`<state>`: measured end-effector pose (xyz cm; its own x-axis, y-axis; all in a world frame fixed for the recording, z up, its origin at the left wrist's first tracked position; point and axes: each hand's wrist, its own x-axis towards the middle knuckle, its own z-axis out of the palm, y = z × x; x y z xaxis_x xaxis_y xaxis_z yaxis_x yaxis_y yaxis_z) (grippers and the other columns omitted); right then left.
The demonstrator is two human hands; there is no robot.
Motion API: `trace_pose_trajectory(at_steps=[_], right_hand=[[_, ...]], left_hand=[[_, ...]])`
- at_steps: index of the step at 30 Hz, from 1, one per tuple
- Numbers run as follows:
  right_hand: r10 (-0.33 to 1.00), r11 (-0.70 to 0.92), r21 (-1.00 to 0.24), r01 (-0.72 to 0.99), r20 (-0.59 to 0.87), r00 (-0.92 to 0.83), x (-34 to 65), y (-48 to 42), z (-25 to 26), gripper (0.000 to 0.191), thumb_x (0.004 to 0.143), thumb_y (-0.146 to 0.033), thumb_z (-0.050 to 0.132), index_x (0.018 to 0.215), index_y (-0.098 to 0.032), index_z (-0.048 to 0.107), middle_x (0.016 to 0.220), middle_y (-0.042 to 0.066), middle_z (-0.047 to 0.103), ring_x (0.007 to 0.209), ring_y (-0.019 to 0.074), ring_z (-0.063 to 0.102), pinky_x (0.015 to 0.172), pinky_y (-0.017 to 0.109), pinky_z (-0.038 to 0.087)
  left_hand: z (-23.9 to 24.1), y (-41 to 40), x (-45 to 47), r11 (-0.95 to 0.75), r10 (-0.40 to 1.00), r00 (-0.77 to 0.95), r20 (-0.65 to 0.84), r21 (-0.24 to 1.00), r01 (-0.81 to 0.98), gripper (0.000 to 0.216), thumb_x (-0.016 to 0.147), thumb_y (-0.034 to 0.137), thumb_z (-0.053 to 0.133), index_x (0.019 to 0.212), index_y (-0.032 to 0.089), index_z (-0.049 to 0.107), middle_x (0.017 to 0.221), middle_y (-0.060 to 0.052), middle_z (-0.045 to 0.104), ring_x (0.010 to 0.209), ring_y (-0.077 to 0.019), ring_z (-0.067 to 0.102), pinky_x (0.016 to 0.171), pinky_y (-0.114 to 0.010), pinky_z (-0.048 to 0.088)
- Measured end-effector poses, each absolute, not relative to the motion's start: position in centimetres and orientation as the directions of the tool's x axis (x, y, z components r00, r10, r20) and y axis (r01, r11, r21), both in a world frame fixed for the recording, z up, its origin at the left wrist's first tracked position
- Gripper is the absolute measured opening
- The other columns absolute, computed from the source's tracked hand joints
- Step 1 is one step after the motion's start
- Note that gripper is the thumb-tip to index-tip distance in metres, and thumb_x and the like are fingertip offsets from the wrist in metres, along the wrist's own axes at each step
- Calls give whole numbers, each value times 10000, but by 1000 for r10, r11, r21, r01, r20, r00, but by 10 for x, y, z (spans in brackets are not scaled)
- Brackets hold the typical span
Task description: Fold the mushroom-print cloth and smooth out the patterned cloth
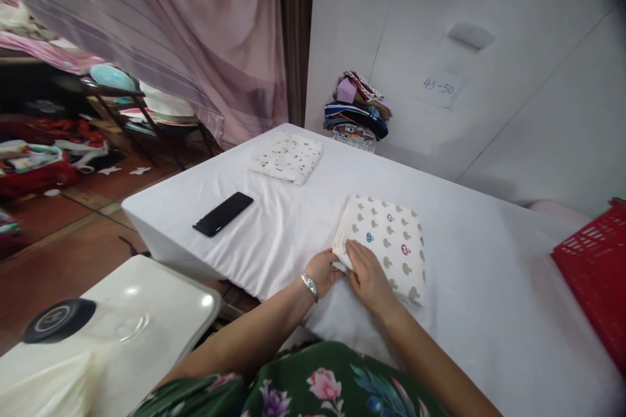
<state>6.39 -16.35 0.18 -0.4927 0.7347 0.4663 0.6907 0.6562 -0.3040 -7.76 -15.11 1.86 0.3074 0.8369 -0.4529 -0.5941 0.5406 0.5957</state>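
Observation:
A folded white cloth (386,234) printed with grey mushroom shapes and a few blue and red ones lies on the white-covered table (464,273). At the cloth's near left corner, my left hand (323,272) has its fingers closed on the edge of the layers. My right hand (370,279) is closed on the same corner, its fingers lying over the top and the thumb at the near edge. A second folded white cloth (288,156) with small dark prints lies flat farther back. Between that cloth and the table's left edge is a black smartphone (223,214).
A red plastic basket (594,273) stands at the right. Stacked folded clothes (357,107) rise beyond the table's far edge. At lower left, a white surface (161,287) bears a clear lid with a black knob (59,320). A pink curtain (210,26) hangs behind.

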Motion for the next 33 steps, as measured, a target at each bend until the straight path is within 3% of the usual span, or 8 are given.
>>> trace_pose_trajectory(at_steps=[6, 13, 19, 22, 26, 29, 33], right_hand=[[777, 576, -393, 717, 536, -330, 73, -164, 6, 558, 797, -67, 347, 1345, -168, 374, 1294, 104, 484, 1212, 181, 429, 1002, 407, 403], [749, 632, -196, 750, 403, -526, 64, -172, 6, 601, 747, -73, 375, 1348, -96, 367, 1365, 138, 408, 1295, 234, 308, 1031, 463, 321], [840, 468, -106, 877, 363, -404, 59, -182, 6, 617, 752, -174, 482, 1355, -135, 354, 1430, 129, 303, 1311, 294, 258, 1020, 502, 286], [856, 401, -137, 906, 408, -318, 63, -179, 7, 600, 776, -156, 468, 1361, -150, 337, 1396, 142, 354, 1263, 278, 346, 980, 460, 352], [850, 400, -274, 875, 467, -242, 74, -171, 12, 666, 770, -105, 417, 1407, -172, 233, 1333, 116, 442, 1193, 229, 447, 929, 387, 433], [860, 387, -350, 853, 471, -197, 82, -168, 18, 690, 760, -90, 394, 1415, -210, 211, 1332, 77, 455, 1175, 209, 476, 929, 370, 451], [829, 460, -315, 830, 487, -274, 88, -174, 25, 679, 737, -63, 382, 1388, -236, 298, 1301, 49, 494, 1165, 202, 491, 951, 367, 447]], left_hand=[[24, -153, -79, 530, 839, 270, -473, 596, -603, 266, 652, 15, 516, 869, 122, 624, 731, -53, 667, 642, -145, 622, 611, -240, 485], [26, -151, -83, 569, 817, 319, -480, 584, -579, 210, 696, 52, 492, 841, 120, 628, 719, -65, 664, 703, -168, 629, 650, -255, 491], [41, -154, -93, 541, 838, 318, -442, 601, -589, 332, 643, 20, 483, 954, 113, 550, 797, -71, 654, 679, -148, 626, 694, -272, 499], [54, -156, -93, 534, 837, 274, -474, 596, -600, 425, 632, 20, 526, 1040, 125, 474, 847, -82, 654, 717, -157, 639, 762, -311, 498], [65, -157, -90, 521, 848, 298, -438, 593, -614, 515, 610, 2, 578, 1088, 135, 440, 914, -100, 650, 786, -187, 651, 836, -369, 484], [61, -152, -89, 511, 857, 295, -422, 627, -588, 497, 621, 21, 609, 1082, 140, 465, 953, -108, 641, 787, -203, 654, 821, -382, 489], [44, -137, -91, 533, 839, 223, -497, 667, -520, 338, 712, 128, 601, 1029, 148, 484, 916, -79, 640, 693, -165, 640, 741, -341, 501]])
